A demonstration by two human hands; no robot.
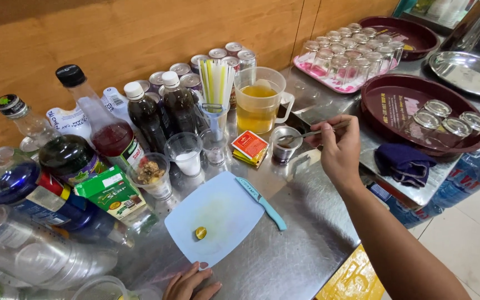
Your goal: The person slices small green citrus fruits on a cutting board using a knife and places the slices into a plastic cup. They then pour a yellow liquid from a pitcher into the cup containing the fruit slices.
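Observation:
My right hand holds a metal spoon, whose bowl dips into a small steel cup on the steel counter. My left hand rests at the near edge of a pale blue cutting board, fingers spread, holding nothing. On the board lie a small halved citrus piece and a teal-handled knife. A plastic jug of yellow liquid stands just behind the steel cup.
Syrup bottles, drink cans, a cup of straws, small plastic cups and tea packets crowd the left. Maroon trays with upturned glasses, a pink tray and a steel plate sit on the right.

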